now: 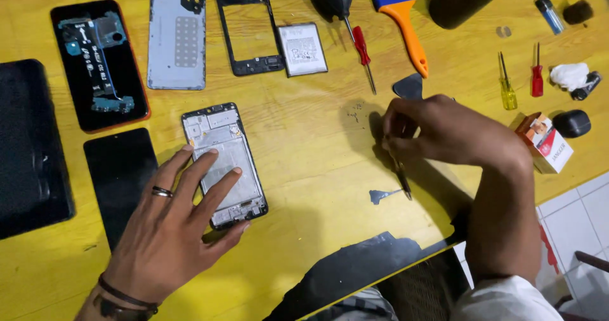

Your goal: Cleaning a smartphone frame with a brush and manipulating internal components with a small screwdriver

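Note:
My left hand point(171, 226) lies flat, fingers spread, on an opened phone frame point(223, 162) in the middle of the yellow table point(304, 143). A ring is on one finger and bands are on the wrist. My right hand point(438, 131) is closed on a thin dark tool point(401, 175), probably tweezers or a small screwdriver, whose tip points down at the table. A small grey pry pick point(380, 196) lies just left of that tip.
At the back lie a phone with exposed board point(98, 61), a grey back cover point(177, 35), a black mid frame point(247, 26), a battery point(302, 49), a red screwdriver point(363, 48) and an orange brush point(403, 16). Dark screens point(120, 175) lie left. Small screwdrivers point(507, 83) and a small box point(545, 142) sit right.

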